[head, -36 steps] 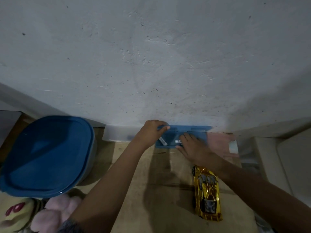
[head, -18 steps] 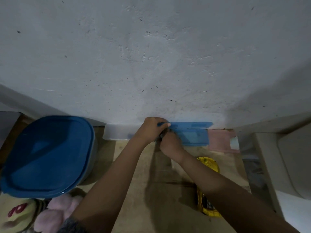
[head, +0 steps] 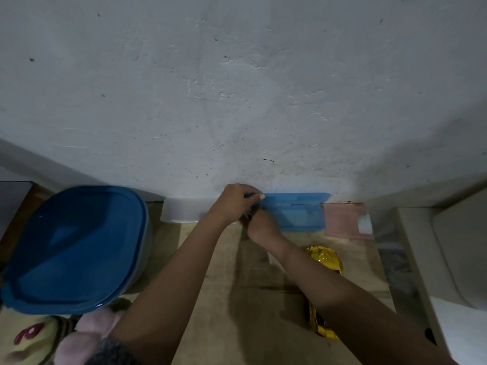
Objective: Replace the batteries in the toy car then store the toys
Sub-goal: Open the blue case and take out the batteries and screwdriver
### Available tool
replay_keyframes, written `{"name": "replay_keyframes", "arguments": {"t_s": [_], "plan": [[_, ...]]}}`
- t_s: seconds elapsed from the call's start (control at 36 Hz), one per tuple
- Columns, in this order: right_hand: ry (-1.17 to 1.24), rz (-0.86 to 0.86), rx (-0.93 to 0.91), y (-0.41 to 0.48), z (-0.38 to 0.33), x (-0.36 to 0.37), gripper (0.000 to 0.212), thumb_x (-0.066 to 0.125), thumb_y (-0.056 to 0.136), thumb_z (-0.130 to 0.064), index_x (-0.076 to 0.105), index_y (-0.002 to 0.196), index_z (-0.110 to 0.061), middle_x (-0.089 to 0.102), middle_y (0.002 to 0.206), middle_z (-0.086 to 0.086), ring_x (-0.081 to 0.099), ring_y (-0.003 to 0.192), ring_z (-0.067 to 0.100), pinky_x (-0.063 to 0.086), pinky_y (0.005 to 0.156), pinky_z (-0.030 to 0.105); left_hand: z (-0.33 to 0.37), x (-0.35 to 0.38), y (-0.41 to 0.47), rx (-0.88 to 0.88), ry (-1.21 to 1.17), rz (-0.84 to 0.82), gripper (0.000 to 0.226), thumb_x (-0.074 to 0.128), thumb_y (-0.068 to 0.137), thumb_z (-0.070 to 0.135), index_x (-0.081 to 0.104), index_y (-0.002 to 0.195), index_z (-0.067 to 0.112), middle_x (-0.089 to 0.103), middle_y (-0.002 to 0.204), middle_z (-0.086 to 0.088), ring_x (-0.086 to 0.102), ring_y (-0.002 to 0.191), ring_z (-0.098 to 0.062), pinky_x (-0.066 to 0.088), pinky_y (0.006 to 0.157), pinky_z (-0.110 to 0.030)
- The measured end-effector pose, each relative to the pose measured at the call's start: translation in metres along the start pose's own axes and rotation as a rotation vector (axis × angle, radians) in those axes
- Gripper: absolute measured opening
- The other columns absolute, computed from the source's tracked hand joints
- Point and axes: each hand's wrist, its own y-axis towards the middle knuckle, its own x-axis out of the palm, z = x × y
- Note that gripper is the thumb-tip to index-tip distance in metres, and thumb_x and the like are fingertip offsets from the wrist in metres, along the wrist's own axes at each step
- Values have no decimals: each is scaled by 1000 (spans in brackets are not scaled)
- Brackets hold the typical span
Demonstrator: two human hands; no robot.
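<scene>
Two hands met at a small blue case by the wall; left hand fingers pinched its lid edge; right hand grip unclear; whatever small item passed between them risked dropping unseen on the dim tabletop.

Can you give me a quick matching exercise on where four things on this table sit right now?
Things:
1. bin
2. small case
3. toy car
4. plush toys

Places:
A. bottom-left corner, in front of the bin
B. against the wall, at both hands
C. left side, blue lid on
D. partly under the right forearm

Pairs: 1-C, 2-B, 3-D, 4-A
</scene>
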Motion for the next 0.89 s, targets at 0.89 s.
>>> {"name": "replay_keyframes", "arguments": {"t_s": [0.89], "plan": [[-830,21,-609,-45,70,-39,35,55,85,-11,53,119,-2,59,114,16,57,101,31,46,86,40,1,0,-8,40,39,-27,30,61,89,21,65,116,7,62,125,-7,54,111,-11,35,93,-13]]}}
